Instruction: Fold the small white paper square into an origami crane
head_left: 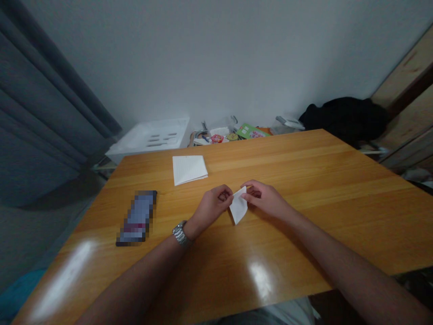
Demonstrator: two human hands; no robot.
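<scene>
Between my two hands is a small folded piece of white paper (pixel 239 209), tapering to a point at its lower end. My left hand (pixel 218 200) pinches its upper left corner with thumb and forefinger; a metal-band watch circles that wrist. At the upper right corner, my right hand (pixel 262 197) grips the paper between thumb and fingers. Both hands are just above the wooden table (pixel 287 162). Farther back and to the left lies a stack of white lined paper (pixel 190 169).
A phone (pixel 138 217), its screen blurred out, lies at the table's left. Behind the table are a white plastic tray (pixel 158 131), a green booklet (pixel 251 131), assorted small items and a dark cloth heap (pixel 345 118). A grey curtain (pixel 43 90) hangs at the left.
</scene>
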